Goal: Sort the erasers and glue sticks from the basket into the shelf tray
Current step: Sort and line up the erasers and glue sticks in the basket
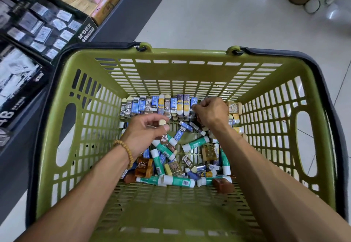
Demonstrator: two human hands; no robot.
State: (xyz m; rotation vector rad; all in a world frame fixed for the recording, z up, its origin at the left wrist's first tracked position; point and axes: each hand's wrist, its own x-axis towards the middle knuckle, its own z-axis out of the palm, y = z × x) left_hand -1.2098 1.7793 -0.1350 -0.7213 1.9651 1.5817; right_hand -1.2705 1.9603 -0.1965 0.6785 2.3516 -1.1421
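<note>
Left hand [146,129] pinched a brown 2B eraser [163,131] between thumb and fingers inside the green basket [180,71]; right hand [210,111] was fisted among upright erasers [161,106], contents not visible

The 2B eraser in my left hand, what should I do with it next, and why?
Probably lift it out toward the shelf trays on the left. Your left hand already pinches the brown 2B eraser clear of the pile in the green basket, while your right hand is busy at the far row.

The pale tiled floor [218,17] carries the green basket [182,74] (beside a dark shelf [121,16]).
</note>
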